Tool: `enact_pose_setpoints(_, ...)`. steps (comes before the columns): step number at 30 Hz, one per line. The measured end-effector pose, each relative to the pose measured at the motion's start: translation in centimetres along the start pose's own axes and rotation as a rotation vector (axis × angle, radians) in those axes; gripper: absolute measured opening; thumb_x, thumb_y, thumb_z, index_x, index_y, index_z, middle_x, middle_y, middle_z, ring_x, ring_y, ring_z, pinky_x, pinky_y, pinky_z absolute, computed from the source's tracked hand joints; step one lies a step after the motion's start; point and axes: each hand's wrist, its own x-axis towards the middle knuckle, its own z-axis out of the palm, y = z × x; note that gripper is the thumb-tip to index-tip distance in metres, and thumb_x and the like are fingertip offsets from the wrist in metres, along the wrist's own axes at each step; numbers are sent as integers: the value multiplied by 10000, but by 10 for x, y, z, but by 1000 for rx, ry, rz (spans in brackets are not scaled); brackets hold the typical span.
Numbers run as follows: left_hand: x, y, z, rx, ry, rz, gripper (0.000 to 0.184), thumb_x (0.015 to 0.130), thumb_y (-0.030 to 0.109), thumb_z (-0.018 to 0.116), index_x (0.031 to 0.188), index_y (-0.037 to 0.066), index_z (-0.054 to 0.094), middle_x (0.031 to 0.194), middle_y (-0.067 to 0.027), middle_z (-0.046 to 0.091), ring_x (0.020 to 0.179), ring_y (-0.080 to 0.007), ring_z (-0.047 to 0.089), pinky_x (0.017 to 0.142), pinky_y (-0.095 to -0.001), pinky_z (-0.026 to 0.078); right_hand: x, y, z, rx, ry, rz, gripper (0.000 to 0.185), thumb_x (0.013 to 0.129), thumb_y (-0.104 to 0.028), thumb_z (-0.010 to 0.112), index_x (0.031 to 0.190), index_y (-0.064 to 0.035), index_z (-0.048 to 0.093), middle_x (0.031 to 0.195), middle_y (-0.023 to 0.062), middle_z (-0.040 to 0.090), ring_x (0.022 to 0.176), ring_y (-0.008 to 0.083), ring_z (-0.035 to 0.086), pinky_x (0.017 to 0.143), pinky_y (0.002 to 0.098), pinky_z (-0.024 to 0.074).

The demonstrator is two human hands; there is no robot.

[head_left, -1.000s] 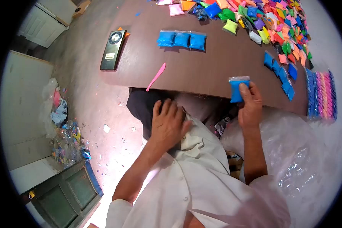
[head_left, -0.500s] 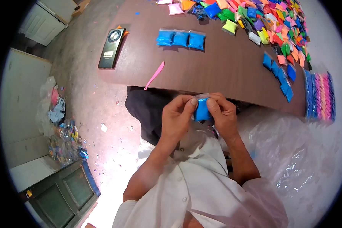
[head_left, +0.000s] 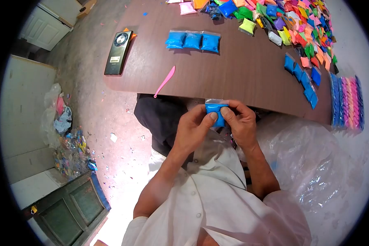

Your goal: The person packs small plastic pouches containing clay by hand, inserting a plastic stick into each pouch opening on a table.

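A small clear bag of blue material (head_left: 215, 109) is pinched between both hands, just off the table's front edge. My left hand (head_left: 194, 128) grips its left side, thumb on the front. On its right side my right hand (head_left: 241, 123) holds it the same way, and the bag's clear top strip points up. Beyond lie three blue bags (head_left: 192, 40) side by side on the brown table (head_left: 233, 69). A pink plastic knife (head_left: 165, 81) rests near the front edge, left of the hands.
A phone (head_left: 119, 52) lies at the table's left. Many colourful packets (head_left: 301, 28) are heaped at the back right, with several blue bags (head_left: 302, 80) in front. Striped packets (head_left: 347, 101) sit at the far right. Clear plastic sheeting (head_left: 303, 160) is beside my right arm.
The blue bag has come from the right to the middle, in front of my body. My left hand has risen from my lap and taken hold of it too.
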Motion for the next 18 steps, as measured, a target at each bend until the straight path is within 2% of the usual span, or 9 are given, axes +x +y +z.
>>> enact_pose_setpoints(1, 1, -2, -2, 44, -3, 24, 189, 1061, 168, 685, 1150, 3, 706, 1001, 21, 695, 905, -42, 597, 795, -213, 482, 0, 0, 1, 3, -23, -28, 233, 1016, -125, 730, 1213, -2, 711, 1004, 14, 700, 867, 63, 631, 750, 233, 525)
enact_pose_setpoints(5, -2, -3, -5, 81, -4, 42, 180, 1061, 157, 685, 1151, 4, 708, 985, 25, 689, 890, -39, 590, 793, -216, 483, -2, 0, 4, 85, -103, -55, 275, 1007, -120, 743, 1248, -1, 686, 1072, 24, 702, 949, 86, 649, 825, 251, 538)
enact_pose_setpoints(7, -3, -5, -6, 110, 6, 101, 177, 1057, 146, 691, 1161, 3, 706, 962, 32, 678, 866, -31, 575, 782, -217, 483, -2, 2, 2, 149, -139, 20, 303, 998, -105, 751, 1272, -1, 673, 1119, 30, 701, 1008, 105, 659, 886, 270, 544)
enact_pose_setpoints(13, -13, 6, 5, -25, 67, -75, 215, 1013, 131, 729, 1187, 8, 699, 980, 29, 687, 874, -31, 588, 779, -221, 490, -6, 13, 3, 203, -38, 15, 266, 977, -55, 762, 1227, 2, 695, 1081, 29, 710, 980, 95, 656, 870, 261, 543)
enact_pose_setpoints(18, -23, -6, -2, 71, 58, -6, 184, 989, 106, 737, 1142, 8, 708, 990, 23, 694, 882, -34, 595, 780, -227, 495, -9, 10, 10, 228, -33, -3, 255, 957, 0, 749, 1207, 4, 700, 1065, 23, 707, 948, 87, 644, 851, 253, 531)
